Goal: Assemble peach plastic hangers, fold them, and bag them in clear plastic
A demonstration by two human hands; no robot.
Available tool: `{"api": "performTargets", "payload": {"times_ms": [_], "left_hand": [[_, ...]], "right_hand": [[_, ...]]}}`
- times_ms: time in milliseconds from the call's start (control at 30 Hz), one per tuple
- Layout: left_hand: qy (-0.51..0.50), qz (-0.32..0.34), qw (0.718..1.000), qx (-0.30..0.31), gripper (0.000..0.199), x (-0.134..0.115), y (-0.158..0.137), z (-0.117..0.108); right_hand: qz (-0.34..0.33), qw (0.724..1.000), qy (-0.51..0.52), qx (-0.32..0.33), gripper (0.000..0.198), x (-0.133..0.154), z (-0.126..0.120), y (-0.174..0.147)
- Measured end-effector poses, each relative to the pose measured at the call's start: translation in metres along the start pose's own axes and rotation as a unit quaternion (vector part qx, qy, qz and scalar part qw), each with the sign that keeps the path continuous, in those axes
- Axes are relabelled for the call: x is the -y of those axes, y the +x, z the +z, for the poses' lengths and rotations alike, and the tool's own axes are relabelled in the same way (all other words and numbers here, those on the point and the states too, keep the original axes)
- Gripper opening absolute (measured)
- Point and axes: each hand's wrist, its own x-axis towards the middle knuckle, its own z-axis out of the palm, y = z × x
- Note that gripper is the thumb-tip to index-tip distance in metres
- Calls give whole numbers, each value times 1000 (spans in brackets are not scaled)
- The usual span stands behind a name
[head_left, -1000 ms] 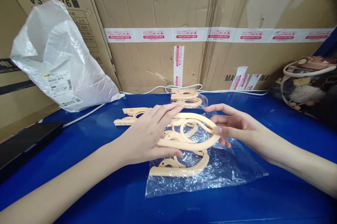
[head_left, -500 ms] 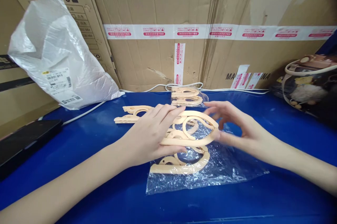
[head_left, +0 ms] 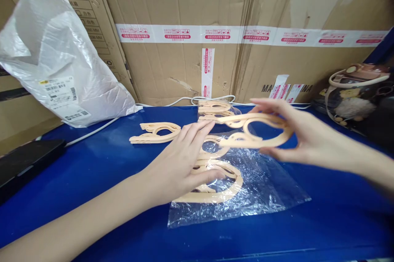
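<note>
My right hand (head_left: 286, 130) grips a beige folding hanger (head_left: 255, 143) by its curved end and holds it raised above a clear plastic bag (head_left: 264, 196). Under my left hand (head_left: 193, 163) lie more folded hangers (head_left: 227, 196), at least partly on the bag. The left fingers are stretched out with the thumb apart, resting over these hangers and hiding part of them. To the left of that hand, a folded hanger pair (head_left: 156, 132) lies on the blue table (head_left: 107, 196). Behind, a wrapped packet of hangers (head_left: 215, 108) stands against the carton.
A large cardboard carton (head_left: 172, 69) with printed tape closes off the back. On the left are a white mailing bag (head_left: 64, 65) and a black flat device (head_left: 27, 167). A white cable (head_left: 95, 130) runs along the back edge. At right sits a clear jug (head_left: 353, 93) with a handle.
My right hand has taken the hanger and moved it right and upward, out of my left hand. The left hand stays over the other hangers. The view has shifted slightly.
</note>
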Motion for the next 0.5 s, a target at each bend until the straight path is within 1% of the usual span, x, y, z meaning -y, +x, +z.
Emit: {"api": "performTargets", "payload": {"times_ms": [33, 100, 133, 200, 267, 333, 433, 500], "left_hand": [[9, -7, 1000, 12, 73, 4, 1, 1], [36, -20, 999, 30, 63, 11, 3, 3], [51, -24, 998, 36, 62, 13, 4, 4], [71, -28, 996, 49, 63, 17, 5, 6], [76, -28, 995, 58, 63, 20, 7, 8], [74, -29, 995, 62, 63, 21, 7, 8], [71, -36, 995, 64, 67, 22, 6, 8], [70, -36, 995, 63, 68, 22, 6, 7]], "right_hand": [[37, 999, -1, 19, 77, -8, -10, 0], [127, 990, 6, 68, 63, -25, -27, -2], [157, 981, 30, 113, 60, -31, -33, -3], [188, 961, 88, 185, 61, -39, -36, -6], [185, 945, 139, 231, 69, -40, -30, -6], [164, 940, 171, 246, 75, -37, -20, -4], [127, 950, 172, 229, 75, -32, -8, 0], [106, 960, 152, 209, 71, -32, -6, 1]]}}
